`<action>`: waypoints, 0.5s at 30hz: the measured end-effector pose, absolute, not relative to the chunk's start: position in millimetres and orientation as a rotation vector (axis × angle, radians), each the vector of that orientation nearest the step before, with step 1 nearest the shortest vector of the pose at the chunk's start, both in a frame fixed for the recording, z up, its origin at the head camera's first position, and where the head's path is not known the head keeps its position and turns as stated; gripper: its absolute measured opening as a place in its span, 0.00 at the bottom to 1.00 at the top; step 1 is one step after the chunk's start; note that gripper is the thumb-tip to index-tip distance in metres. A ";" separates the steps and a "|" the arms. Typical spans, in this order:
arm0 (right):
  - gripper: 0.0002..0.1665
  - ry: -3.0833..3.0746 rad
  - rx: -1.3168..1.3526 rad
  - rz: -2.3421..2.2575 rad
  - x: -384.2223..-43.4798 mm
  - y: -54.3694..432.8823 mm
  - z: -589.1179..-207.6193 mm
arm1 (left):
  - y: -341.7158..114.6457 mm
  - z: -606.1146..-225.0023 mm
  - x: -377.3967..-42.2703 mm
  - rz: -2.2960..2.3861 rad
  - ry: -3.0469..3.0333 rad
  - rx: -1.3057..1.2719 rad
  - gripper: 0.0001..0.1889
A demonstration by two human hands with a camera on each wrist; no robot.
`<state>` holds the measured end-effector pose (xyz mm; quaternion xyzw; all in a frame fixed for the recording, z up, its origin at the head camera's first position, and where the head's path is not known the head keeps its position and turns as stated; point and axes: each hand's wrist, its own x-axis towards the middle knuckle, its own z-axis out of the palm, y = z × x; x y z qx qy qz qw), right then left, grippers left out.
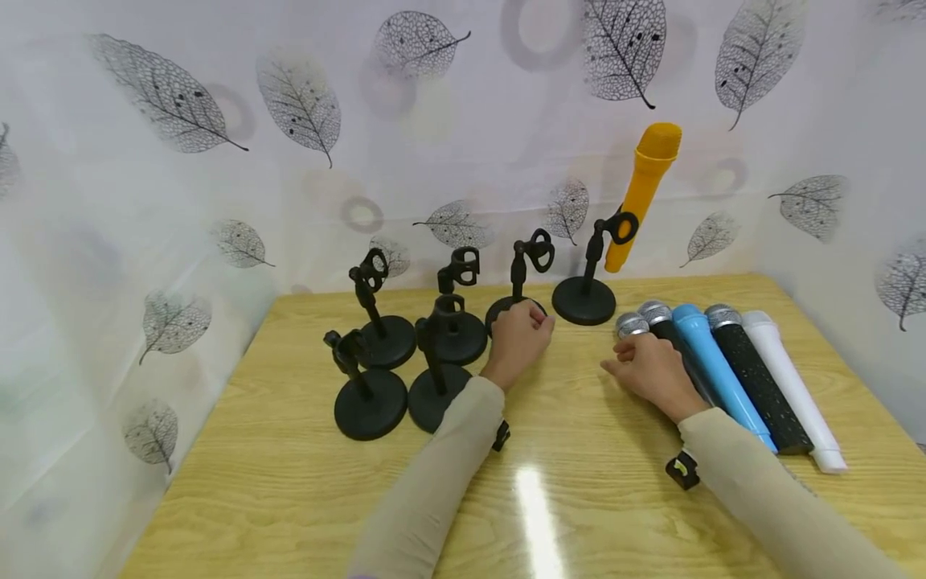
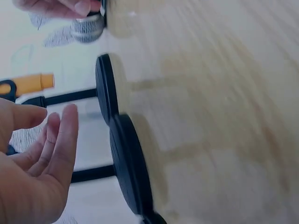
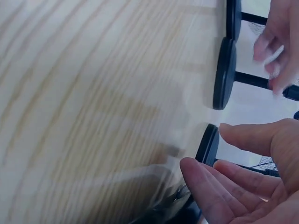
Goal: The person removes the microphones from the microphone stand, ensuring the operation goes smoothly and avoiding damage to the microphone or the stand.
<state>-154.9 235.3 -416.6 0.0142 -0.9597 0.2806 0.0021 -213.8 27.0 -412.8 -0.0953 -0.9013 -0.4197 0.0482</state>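
Observation:
My left hand (image 1: 518, 342) is in front of a black microphone stand (image 1: 518, 273), overlapping its round base in the head view. Its thumb and fingers are apart with nothing between them in the left wrist view. My right hand (image 1: 654, 374) hovers by the leftmost microphone (image 1: 632, 323), whose silver mesh head shows while the hand hides much of its body. A gap shows between the right thumb (image 3: 247, 137) and fingers in the right wrist view. A yellow microphone (image 1: 640, 197) leans in the clip of the rightmost stand (image 1: 584, 300).
Right of that hand lie a black microphone (image 1: 657, 315), a blue one (image 1: 723, 378), a speckled black one (image 1: 760, 382) and a white one (image 1: 796, 390), side by side. Several stands (image 1: 370, 402) with bare clips cluster at left. A leaf-print cloth (image 1: 448, 145) hangs behind the wooden table (image 1: 289, 490).

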 end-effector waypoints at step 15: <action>0.18 -2.778 0.114 1.068 -126.4 230.1 -406.3 | 100.9 -389.2 -261.5 -1.362 -2.747 -0.361 0.23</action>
